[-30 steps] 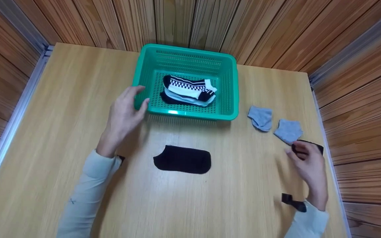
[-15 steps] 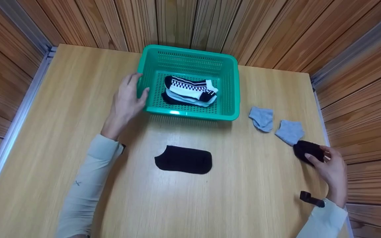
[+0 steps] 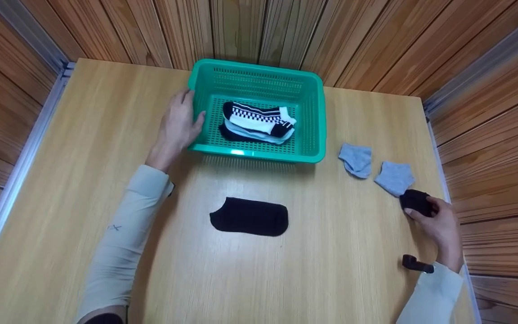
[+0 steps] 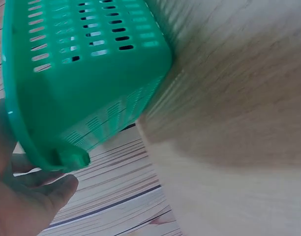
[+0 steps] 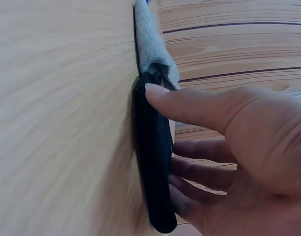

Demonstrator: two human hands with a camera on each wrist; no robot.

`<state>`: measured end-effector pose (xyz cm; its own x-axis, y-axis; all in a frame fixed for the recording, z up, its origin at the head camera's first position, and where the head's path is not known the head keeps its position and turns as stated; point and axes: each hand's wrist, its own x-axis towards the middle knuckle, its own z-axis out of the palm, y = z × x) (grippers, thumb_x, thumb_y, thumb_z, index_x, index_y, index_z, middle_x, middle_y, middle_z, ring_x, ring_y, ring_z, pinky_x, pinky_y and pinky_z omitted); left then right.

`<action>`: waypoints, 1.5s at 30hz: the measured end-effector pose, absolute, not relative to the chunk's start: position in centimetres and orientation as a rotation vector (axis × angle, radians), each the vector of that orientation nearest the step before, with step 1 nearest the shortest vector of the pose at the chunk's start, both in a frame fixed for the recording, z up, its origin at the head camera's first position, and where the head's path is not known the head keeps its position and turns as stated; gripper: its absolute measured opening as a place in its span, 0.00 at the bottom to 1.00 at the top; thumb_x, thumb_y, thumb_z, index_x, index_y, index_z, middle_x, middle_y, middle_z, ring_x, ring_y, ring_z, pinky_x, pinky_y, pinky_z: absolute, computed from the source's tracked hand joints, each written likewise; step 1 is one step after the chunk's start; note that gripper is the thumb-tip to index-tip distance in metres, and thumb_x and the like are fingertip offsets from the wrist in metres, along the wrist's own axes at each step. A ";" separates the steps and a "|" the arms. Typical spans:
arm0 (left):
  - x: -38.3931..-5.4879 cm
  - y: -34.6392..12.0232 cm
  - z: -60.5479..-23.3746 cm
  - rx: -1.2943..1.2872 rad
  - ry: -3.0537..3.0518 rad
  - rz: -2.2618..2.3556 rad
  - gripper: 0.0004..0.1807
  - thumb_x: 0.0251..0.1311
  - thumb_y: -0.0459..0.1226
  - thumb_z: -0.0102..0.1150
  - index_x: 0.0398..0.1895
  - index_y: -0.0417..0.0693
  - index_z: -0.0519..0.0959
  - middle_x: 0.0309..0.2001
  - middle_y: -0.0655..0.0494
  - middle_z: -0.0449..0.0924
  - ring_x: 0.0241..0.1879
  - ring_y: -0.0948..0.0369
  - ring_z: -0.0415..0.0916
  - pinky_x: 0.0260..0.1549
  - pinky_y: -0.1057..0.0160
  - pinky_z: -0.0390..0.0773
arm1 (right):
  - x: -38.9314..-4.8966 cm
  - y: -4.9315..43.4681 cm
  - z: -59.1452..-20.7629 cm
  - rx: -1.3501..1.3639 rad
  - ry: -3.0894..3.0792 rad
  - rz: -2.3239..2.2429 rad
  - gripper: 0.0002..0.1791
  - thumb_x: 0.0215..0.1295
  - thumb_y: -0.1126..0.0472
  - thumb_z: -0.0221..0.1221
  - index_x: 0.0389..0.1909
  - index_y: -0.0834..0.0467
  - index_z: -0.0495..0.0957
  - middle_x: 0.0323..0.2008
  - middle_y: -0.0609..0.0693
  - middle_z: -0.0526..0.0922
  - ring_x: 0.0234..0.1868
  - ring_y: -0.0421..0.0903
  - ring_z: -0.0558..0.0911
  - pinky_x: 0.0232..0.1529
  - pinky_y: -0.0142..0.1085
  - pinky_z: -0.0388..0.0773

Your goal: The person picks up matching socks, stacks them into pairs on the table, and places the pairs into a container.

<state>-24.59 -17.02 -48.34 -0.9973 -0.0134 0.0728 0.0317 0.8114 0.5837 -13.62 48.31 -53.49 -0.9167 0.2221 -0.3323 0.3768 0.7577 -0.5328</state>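
Observation:
At the left end of the green basket (image 3: 259, 155), my left hand (image 3: 179, 119) grips the rim, thumb on the inner side and fingers outside. In the left wrist view its fingers (image 4: 57, 189) curl below the basket's lip. At the table's right edge my right hand (image 3: 441, 225) holds a folded black sock (image 3: 416, 202) between thumb and fingers. The right wrist view shows the thumb (image 5: 190, 103) pressed on that sock, which lies against the tabletop. A flat black sock (image 3: 249, 217) lies in front of the basket.
Two folded grey socks lie right of the basket: one grey sock (image 3: 356, 160) near it, another grey sock (image 3: 395, 178) touching the black one. Inside the basket are stacked socks, a checkered sock (image 3: 259, 119) on top. Wooden walls (image 3: 236, 31) border the table (image 3: 106, 117).
My left hand has moved farther back along the basket's left rim. My right hand has shifted right and taken hold of the folded black sock. The other socks lie where they were.

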 end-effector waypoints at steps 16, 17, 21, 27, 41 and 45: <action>-25.1 -16.6 -49.3 0.048 -2.951 -0.985 0.32 0.84 0.35 0.39 0.85 0.45 0.46 0.87 0.47 0.42 0.86 0.46 0.43 0.79 0.45 0.56 | -13.9 47.6 -54.3 0.586 2.795 -0.876 0.36 0.74 0.56 0.63 0.77 0.66 0.64 0.77 0.73 0.61 0.76 0.72 0.66 0.75 0.63 0.65; -25.1 -16.6 -49.3 0.040 -2.951 -0.978 0.32 0.84 0.35 0.38 0.85 0.44 0.46 0.87 0.47 0.42 0.86 0.46 0.42 0.79 0.45 0.56 | -13.8 47.5 -54.4 0.599 2.804 -0.876 0.35 0.74 0.57 0.62 0.76 0.65 0.65 0.77 0.72 0.63 0.76 0.72 0.67 0.75 0.62 0.66; -25.1 -16.5 -49.3 0.027 -2.962 -0.958 0.31 0.84 0.34 0.38 0.85 0.43 0.47 0.87 0.46 0.42 0.86 0.45 0.41 0.79 0.44 0.55 | -13.6 47.4 -54.6 0.612 2.863 -0.859 0.29 0.75 0.61 0.59 0.73 0.66 0.70 0.72 0.72 0.71 0.73 0.69 0.71 0.73 0.61 0.67; -25.0 -16.6 -49.3 0.061 -3.001 -0.969 0.33 0.84 0.34 0.38 0.85 0.48 0.43 0.88 0.51 0.37 0.87 0.48 0.37 0.80 0.45 0.53 | -12.9 46.7 -54.7 0.632 2.878 -0.855 0.26 0.76 0.61 0.56 0.70 0.68 0.72 0.64 0.73 0.77 0.64 0.67 0.75 0.61 0.56 0.71; -25.0 -16.5 -49.1 0.029 -2.999 -0.966 0.33 0.84 0.34 0.38 0.85 0.48 0.43 0.88 0.50 0.37 0.87 0.50 0.37 0.81 0.46 0.51 | -10.6 43.3 -53.2 0.707 2.804 -0.977 0.24 0.77 0.56 0.57 0.69 0.62 0.76 0.66 0.65 0.80 0.52 0.45 0.83 0.31 0.20 0.75; -25.1 -16.5 -49.2 0.041 -3.000 -0.951 0.33 0.84 0.34 0.39 0.85 0.46 0.44 0.88 0.49 0.38 0.87 0.50 0.38 0.81 0.47 0.52 | -10.0 41.9 -52.4 0.666 2.868 -1.011 0.23 0.76 0.55 0.60 0.66 0.61 0.79 0.60 0.63 0.84 0.38 0.23 0.77 0.34 0.19 0.73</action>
